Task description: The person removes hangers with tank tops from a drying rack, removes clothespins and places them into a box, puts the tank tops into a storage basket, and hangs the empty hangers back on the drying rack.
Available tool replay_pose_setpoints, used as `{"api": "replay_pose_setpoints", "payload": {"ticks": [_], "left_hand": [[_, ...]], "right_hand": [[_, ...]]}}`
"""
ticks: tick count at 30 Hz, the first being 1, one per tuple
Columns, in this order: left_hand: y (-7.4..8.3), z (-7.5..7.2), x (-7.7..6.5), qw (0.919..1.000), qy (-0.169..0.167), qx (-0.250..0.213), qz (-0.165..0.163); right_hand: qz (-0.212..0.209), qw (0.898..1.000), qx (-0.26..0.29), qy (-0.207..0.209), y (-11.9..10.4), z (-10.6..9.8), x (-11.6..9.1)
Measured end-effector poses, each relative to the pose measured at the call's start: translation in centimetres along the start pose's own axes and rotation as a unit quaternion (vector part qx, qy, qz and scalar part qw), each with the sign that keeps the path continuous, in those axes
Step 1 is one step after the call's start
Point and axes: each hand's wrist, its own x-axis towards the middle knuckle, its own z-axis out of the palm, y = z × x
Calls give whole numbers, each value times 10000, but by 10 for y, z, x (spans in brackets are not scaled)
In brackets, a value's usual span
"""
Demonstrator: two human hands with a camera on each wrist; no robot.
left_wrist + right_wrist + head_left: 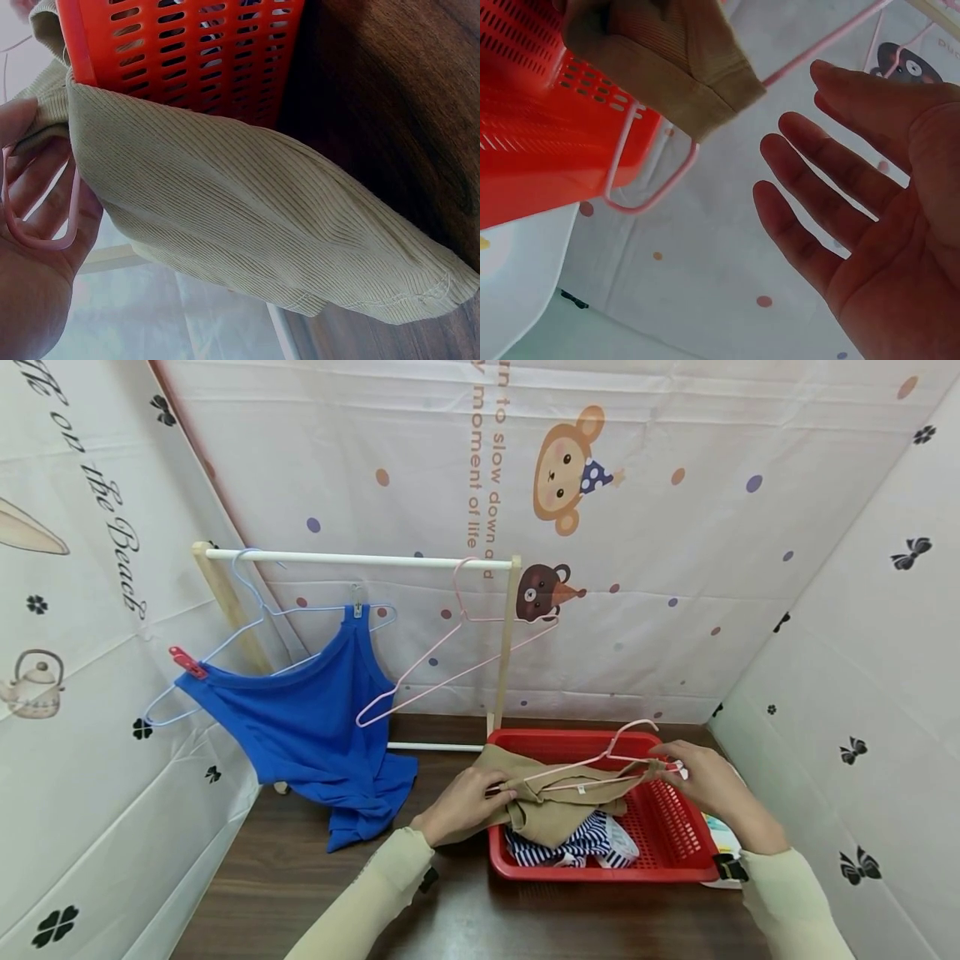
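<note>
A tan ribbed garment (555, 822) lies over the left side of the red basket (678, 827), with a pink hanger (821, 46) through its top. My left hand (467, 797) pinches the garment's edge at the left end of the hanger; a long part of the cloth hangs outside the basket wall in the left wrist view. At the hanger's other end is my right hand (701, 777). Its fingers are spread and hold nothing in the right wrist view, a short gap from the cloth. That hanger end pokes out past the garment's edge there.
On the left, a rack (420, 561) carries a blue sleeveless top (315, 718) on a blue hanger, held by a red clip (187, 662) and a clear one. A bare pink hanger (431, 652) hangs beside it. Striped clothing (551, 852) lies in the basket.
</note>
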Motion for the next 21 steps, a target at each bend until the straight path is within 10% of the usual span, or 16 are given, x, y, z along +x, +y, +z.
{"api": "replay_pose_setpoints", "payload": {"ticks": [21], "left_hand": [[-2,-1,-1,10000,-34,-37,8]], "right_hand": [[108,9997,-193,-97,9,21,16]]}}
